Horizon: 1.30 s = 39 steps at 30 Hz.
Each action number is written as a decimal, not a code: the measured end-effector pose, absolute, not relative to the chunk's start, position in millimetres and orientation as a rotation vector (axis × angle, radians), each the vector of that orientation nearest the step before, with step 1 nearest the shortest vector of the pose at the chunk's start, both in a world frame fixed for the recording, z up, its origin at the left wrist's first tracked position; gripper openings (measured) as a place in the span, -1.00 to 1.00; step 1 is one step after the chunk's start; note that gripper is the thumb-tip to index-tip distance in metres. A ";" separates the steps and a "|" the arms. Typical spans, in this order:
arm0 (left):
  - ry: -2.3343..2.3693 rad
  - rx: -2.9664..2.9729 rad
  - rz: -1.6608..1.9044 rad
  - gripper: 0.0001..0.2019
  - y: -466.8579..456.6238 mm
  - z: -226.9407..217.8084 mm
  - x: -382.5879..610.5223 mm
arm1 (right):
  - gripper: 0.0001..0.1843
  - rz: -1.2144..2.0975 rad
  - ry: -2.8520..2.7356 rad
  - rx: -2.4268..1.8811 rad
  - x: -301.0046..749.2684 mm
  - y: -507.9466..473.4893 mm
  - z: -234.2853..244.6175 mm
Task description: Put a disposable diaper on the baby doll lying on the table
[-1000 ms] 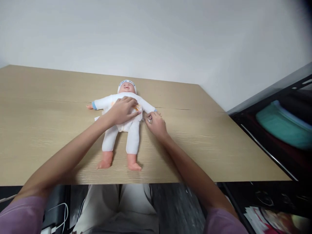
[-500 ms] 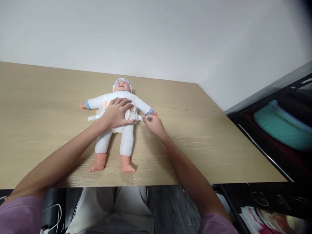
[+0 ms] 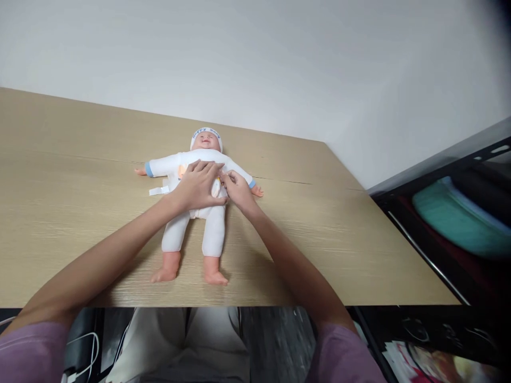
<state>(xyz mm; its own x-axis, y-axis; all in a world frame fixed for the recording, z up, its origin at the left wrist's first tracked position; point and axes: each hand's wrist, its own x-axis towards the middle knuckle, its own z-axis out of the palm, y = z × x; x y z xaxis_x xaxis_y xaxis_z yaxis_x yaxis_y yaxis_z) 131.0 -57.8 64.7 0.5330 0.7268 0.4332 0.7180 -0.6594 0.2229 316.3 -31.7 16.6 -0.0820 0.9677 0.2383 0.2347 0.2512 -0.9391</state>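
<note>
A baby doll (image 3: 204, 155) in a white suit with blue cuffs lies face up on the wooden table (image 3: 319, 239), its head away from me and its feet near the front edge. Around its waist is a white diaper (image 3: 216, 189) with a coloured print. One diaper tab (image 3: 158, 190) sticks out flat on the left. My left hand (image 3: 197, 186) rests on the diaper front with its fingers stretched out and thumb spread. At the right side of the waist, my right hand (image 3: 238, 192) pinches the other diaper tab, which the fingers mostly hide.
A pale wall (image 3: 239, 64) rises behind the table. On the right, a dark shelf unit holds a green cloth-like bundle (image 3: 459, 215), with papers (image 3: 415, 364) lower down. A white cable (image 3: 93, 354) hangs at the lower left beside my legs.
My right hand has moved left and slightly up, bringing the right diaper tab from its stretched-out position toward the diaper front. My left hand stays on the belly. The view has shifted slightly.
</note>
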 end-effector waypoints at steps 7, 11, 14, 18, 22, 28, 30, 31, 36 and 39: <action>1.213 2.686 0.846 -0.05 -55.3 59.4 130.4 | -0.59 0.389 -1.721 -1.088 322.3 -83.6 11.7; 1.032 2.585 0.881 0.02 -48.6 63.8 121.8 | -0.43 0.353 -1.917 -0.932 325.7 -90.0 6.6; 0.844 2.363 0.937 0.00 -42.6 69.6 104.7 | -0.35 0.329 -2.015 -0.919 329.1 -87.4 0.9; 1.016 2.187 1.104 -0.48 -37.1 59.2 67.3 | -0.30 0.241 -2.093 -0.939 334.8 -86.8 -0.2; 1.385 2.373 1.083 -0.55 -40.2 31.4 23.7 | -0.36 0.127 -2.076 -0.959 335.8 -87.9 9.3; 1.665 2.409 0.846 -0.66 -57.7 11.3 -14.1 | -0.55 0.032 -1.918 -1.076 306.3 -87.1 47.4; 1.728 2.370 0.777 -0.69 -60.0 10.8 -17.5 | -0.58 0.071 -1.988 -1.030 287.8 -83.8 64.4; 1.750 2.333 0.759 -0.70 -59.9 11.2 -18.6 | -0.59 0.089 -2.049 -0.999 278.0 -81.1 72.3; 1.705 2.041 0.729 -0.68 -54.5 21.7 -27.6 | -0.66 0.156 -2.313 -0.943 240.4 -57.2 88.3; 1.629 1.924 0.753 -0.62 -52.7 36.5 -30.6 | -0.57 0.259 -2.368 -0.996 232.9 -41.4 78.3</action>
<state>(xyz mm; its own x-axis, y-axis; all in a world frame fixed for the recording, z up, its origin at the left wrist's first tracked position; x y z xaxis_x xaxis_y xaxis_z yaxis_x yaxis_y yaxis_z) -30.6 -52.7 36.5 0.1291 0.9876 0.0889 0.7077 -0.1545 0.6894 232.9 -41.4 78.3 -0.5725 0.7069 0.4153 0.6006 0.7064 -0.3745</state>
